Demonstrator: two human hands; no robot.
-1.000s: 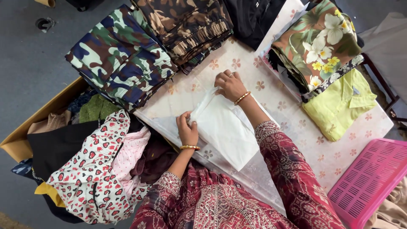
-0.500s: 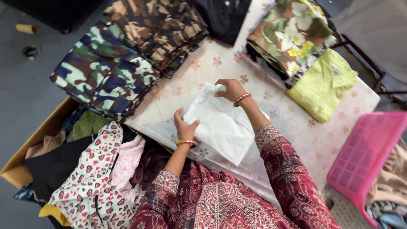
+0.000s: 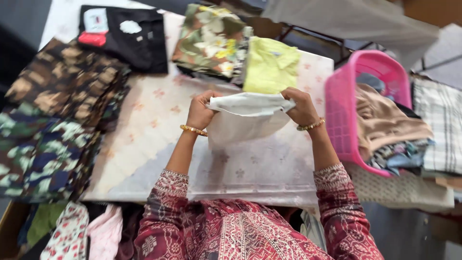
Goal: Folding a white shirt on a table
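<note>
A folded white cloth (image 3: 245,118) is lifted off the table, held up between both hands. My left hand (image 3: 199,111) grips its left end and my right hand (image 3: 301,106) grips its right end. Both wrists carry gold bangles, and the sleeves are dark red with a pattern. Below the cloth lies the table (image 3: 159,144), covered in a pale sheet with small flowers.
Folded piles ring the table: blue-green camouflage (image 3: 38,154), brown camouflage (image 3: 62,86), black (image 3: 130,38), floral (image 3: 209,41) and yellow-green (image 3: 269,65). A pink basket (image 3: 341,106) full of clothes stands at the right. More garments (image 3: 72,233) sit low on the left.
The white cloth lay flat on the table under both hands; now it is lifted and held at both ends. The view has swung to the right, bringing the pink basket nearer the middle.
</note>
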